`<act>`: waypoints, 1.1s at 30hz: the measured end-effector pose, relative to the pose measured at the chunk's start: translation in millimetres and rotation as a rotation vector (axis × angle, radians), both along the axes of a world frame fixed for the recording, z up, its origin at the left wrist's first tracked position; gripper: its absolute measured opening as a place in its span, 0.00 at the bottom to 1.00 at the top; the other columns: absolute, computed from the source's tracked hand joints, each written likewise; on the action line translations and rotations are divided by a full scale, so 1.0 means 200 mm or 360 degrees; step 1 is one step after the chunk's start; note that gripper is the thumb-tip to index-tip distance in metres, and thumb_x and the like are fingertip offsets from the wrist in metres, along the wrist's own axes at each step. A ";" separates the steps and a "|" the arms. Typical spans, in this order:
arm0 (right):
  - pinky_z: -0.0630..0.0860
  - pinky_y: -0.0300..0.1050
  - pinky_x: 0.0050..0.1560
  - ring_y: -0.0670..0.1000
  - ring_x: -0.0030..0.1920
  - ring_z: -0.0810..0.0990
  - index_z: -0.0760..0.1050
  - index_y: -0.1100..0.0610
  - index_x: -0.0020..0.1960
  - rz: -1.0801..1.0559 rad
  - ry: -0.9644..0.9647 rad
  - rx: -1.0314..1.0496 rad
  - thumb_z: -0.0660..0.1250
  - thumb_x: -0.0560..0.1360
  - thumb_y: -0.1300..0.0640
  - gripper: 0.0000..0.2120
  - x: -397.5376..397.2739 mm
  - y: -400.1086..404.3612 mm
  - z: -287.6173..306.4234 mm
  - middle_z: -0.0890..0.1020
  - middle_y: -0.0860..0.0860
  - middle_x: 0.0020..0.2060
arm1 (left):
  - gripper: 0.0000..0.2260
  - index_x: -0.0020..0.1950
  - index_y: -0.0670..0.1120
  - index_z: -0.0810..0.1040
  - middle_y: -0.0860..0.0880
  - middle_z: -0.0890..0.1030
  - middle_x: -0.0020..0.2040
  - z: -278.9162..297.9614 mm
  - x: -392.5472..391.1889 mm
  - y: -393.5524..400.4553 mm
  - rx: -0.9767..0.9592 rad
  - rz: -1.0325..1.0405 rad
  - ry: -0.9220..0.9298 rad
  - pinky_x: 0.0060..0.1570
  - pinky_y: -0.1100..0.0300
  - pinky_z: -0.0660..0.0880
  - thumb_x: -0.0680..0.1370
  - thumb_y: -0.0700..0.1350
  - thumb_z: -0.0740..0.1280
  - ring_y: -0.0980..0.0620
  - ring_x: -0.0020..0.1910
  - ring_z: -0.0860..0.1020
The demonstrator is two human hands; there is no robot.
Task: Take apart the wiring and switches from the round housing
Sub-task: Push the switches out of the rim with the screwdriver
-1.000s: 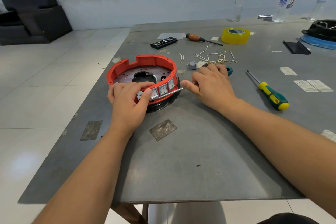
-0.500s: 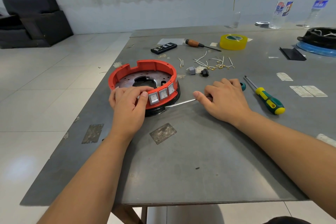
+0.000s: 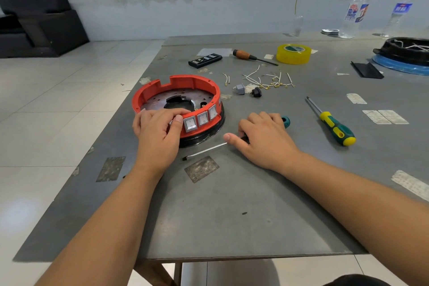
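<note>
The round red housing (image 3: 183, 83) sits on a black base on the grey table (image 3: 232, 204). Three grey rocker switches (image 3: 202, 119) line its near wall. My left hand (image 3: 157, 132) grips the housing's near left rim, thumb beside the leftmost switch. My right hand (image 3: 264, 139) lies on the table to the right of the housing, closed over a teal-handled screwdriver (image 3: 209, 150) whose shaft lies flat, its tip pointing left and clear of the housing. Removed white wires (image 3: 267, 79) and two small loose switches (image 3: 247, 90) lie behind.
A green-yellow screwdriver (image 3: 334, 125) lies to the right. Farther back are a wooden-handled screwdriver (image 3: 250, 56), a yellow tape roll (image 3: 293, 53), a black remote (image 3: 205, 60), a second black housing on blue (image 3: 406, 53) and two bottles (image 3: 354, 14). The table's left edge runs close to the housing.
My right hand pulled the screwdriver away from the switches and lowered it flat onto the table, right of the housing. My left hand stayed on the rim.
</note>
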State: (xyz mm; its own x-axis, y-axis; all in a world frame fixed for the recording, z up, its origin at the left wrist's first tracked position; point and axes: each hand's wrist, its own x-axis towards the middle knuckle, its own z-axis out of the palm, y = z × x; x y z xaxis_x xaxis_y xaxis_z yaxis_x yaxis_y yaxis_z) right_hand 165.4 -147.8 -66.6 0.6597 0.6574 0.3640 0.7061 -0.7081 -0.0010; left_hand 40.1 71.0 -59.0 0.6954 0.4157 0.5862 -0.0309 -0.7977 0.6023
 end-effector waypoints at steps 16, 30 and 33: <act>0.73 0.52 0.57 0.54 0.57 0.75 0.75 0.55 0.61 0.0711 -0.0230 0.0453 0.70 0.76 0.47 0.18 -0.12 0.29 0.16 0.76 0.52 0.57 | 0.15 0.59 0.58 0.83 0.64 0.79 0.51 0.00 0.00 0.00 0.0014 0.0012 -0.0015 0.77 0.48 0.50 0.84 0.51 0.58 0.57 0.62 0.69; 0.71 0.45 0.59 0.55 0.55 0.75 0.77 0.58 0.53 0.0933 -0.0157 0.0577 0.74 0.74 0.55 0.12 -0.07 0.36 0.14 0.78 0.54 0.54 | 0.11 0.57 0.61 0.80 0.64 0.78 0.49 0.00 0.02 0.00 0.0003 0.0021 -0.0037 0.76 0.43 0.53 0.83 0.50 0.59 0.57 0.60 0.69; 0.71 0.46 0.59 0.55 0.55 0.75 0.77 0.59 0.54 0.0916 -0.0148 0.0573 0.75 0.74 0.55 0.13 -0.07 0.36 0.15 0.78 0.54 0.54 | 0.13 0.58 0.57 0.83 0.65 0.77 0.50 0.00 0.02 0.00 0.0008 0.0027 -0.0036 0.75 0.44 0.53 0.83 0.50 0.59 0.58 0.60 0.68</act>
